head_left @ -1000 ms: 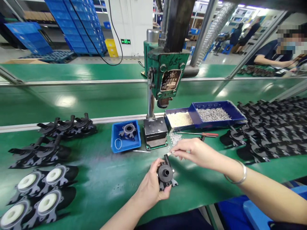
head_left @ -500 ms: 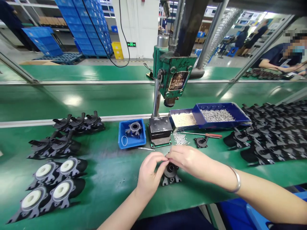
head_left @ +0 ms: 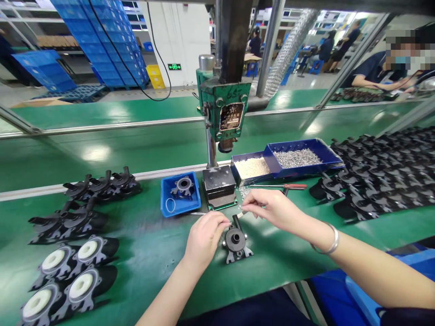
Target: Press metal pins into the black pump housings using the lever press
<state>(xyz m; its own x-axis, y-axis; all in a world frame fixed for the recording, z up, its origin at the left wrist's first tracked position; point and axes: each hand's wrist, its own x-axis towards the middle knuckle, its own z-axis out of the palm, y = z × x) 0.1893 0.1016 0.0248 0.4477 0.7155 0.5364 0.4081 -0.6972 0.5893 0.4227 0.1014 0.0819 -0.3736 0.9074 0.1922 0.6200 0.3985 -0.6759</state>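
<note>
A black pump housing [head_left: 235, 240] with an upright centre stub and a side spout lies on the green bench before me. My left hand [head_left: 208, 232] is closed in a pinch at the housing's upper left lug; what its fingertips hold is too small to make out. Just above the spout, my right hand [head_left: 272, 207] pinches a small pale piece [head_left: 241, 214] whose kind I cannot tell. Small silvery rings [head_left: 244, 192] lie loose behind the right fingers. A thin metal tool [head_left: 195, 213] lies partly behind my left hand.
A green press [head_left: 228, 111] stands over a black block [head_left: 219, 181]. Left of it is a blue tray [head_left: 163, 199] with a housing; right, blue bins of pale bits [head_left: 254, 167] and metal pins [head_left: 297, 158]. A red-handled screwdriver [head_left: 295, 186] and rows of housings [head_left: 363, 199] lie right.
My hands, together over the housing before, have come apart. The right has moved up off the housing, and more of the housing shows. The view has shifted slightly right.
</note>
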